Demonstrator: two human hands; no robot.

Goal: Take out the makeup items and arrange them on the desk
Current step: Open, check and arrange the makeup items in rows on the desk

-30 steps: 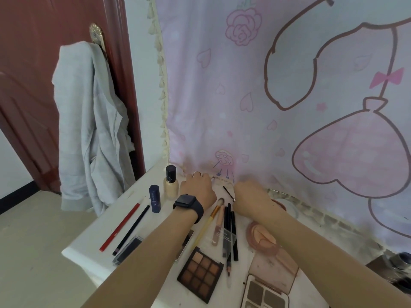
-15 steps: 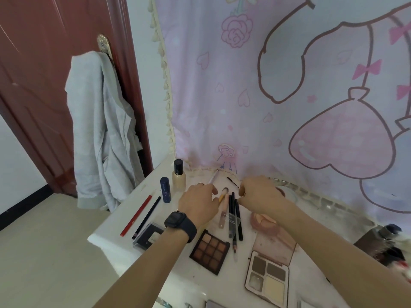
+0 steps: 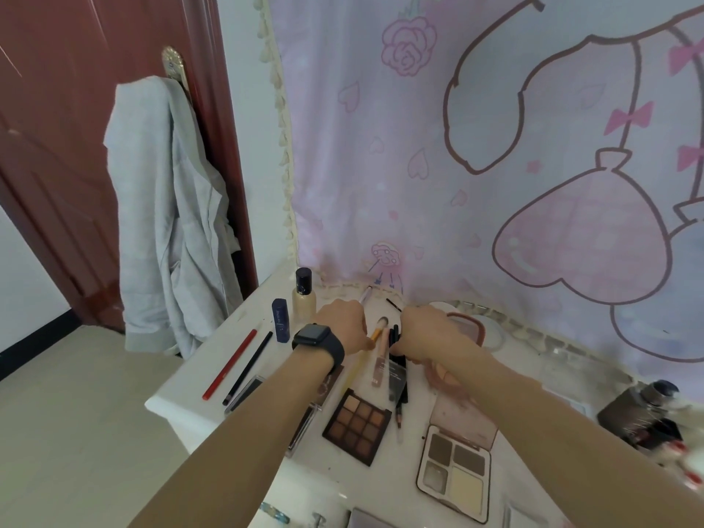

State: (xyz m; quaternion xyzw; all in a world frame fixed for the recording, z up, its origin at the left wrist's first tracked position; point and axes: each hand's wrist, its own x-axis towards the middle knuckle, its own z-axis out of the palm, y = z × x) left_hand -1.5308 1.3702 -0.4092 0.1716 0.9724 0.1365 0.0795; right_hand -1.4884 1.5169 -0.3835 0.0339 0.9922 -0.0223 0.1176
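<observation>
Bench [image 3: 179, 403] stock as I see it, every place reckoned from the nine-pan palette [image 3: 357, 426], which lies open and flat.

- Left hand [image 3: 344, 327] – beyond the palette, slightly left, a dark watch [image 3: 318, 342] on the wrist. Its fingers are curled under with the knuckles toward me; I cannot tell whether they grip anything.
- Right hand [image 3: 424, 331] – beyond the palette, slightly right. Its fingers are curled down at the far tips of the black pencils [image 3: 396, 371]; the grip is hidden, so I cannot tell.
- Yellow-handled brush [image 3: 375, 333] and pink-handled brush [image 3: 379, 360]: beyond the palette, between the two hands, lying just beside the black pencils.
- Pale thin stick [image 3: 365, 295] and thin black stick [image 3: 392, 304]: farthest beyond the palette, near the hem of the curtain [image 3: 419, 146].
- Red pencil [image 3: 229, 364] and black pencil [image 3: 247, 368]: left of the palette, side by side, slanted.
- Blue tube [image 3: 280, 320] and foundation bottle [image 3: 303, 297]: beyond the palette and to its left, both upright, next to each other.
- Four-pan palette [image 3: 453, 474]: right of the nine-pan palette, open.
- Pink puff [image 3: 442, 375]: beyond and right of the palette, partly under the right forearm.
</observation>
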